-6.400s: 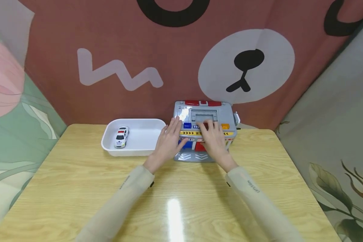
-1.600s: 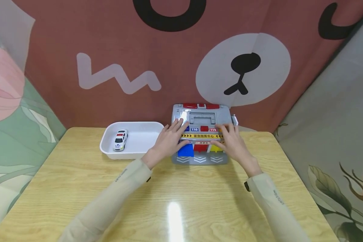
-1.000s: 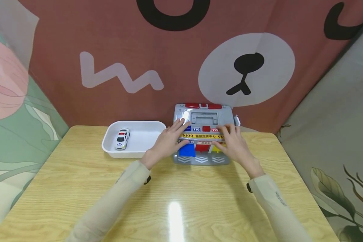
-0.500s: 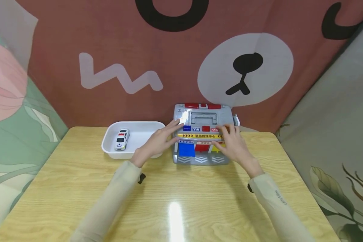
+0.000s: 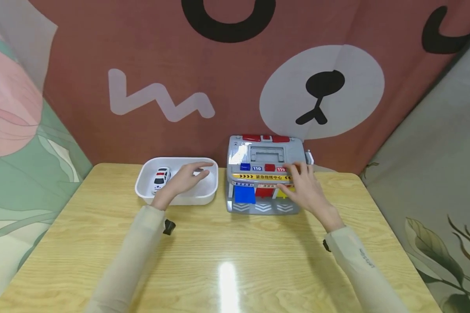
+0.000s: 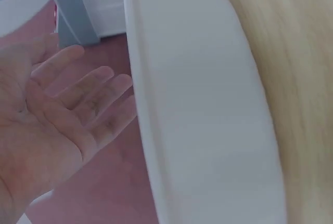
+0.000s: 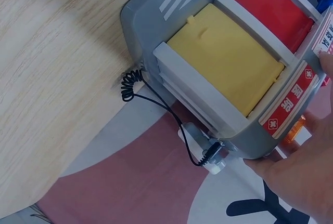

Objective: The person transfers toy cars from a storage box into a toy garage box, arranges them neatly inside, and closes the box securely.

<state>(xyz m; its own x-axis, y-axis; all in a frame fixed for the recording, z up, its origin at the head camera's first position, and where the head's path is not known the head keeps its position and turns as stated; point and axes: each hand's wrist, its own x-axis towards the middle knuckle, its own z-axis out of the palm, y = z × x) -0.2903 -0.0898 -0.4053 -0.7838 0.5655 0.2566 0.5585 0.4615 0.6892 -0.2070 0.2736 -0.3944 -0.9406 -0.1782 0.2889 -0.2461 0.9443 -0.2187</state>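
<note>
My left hand [image 5: 186, 177] hovers over the white tray [image 5: 207, 198], fingers spread and nothing held. In the left wrist view its fingertips overlap the outer wall of the tray's rim. A white toy police car [image 5: 161, 179] lies in the tray's left end, partly behind the hand. My right hand [image 5: 307, 188] grips the right front edge of the grey toy garage [image 5: 240, 152], thumb on the front sign and fingers on the roof. The garage's blue door [image 5: 244, 194] tilts outward; its red door [image 7: 270, 11] and yellow door [image 7: 226, 57] are down.
A small white piece [image 7: 195, 141] with a coiled black cord [image 7: 129, 84] hangs on the garage's right side. Behind the wooden table [image 5: 196, 252] a printed curtain [image 5: 160, 43] rises close to tray and garage. Roof buttons include a blue one [image 5: 245, 167].
My left hand has left the garage's left front and moved left over the tray. Earlier the right hand shifted from the roof's middle to its right edge, where it stays.
</note>
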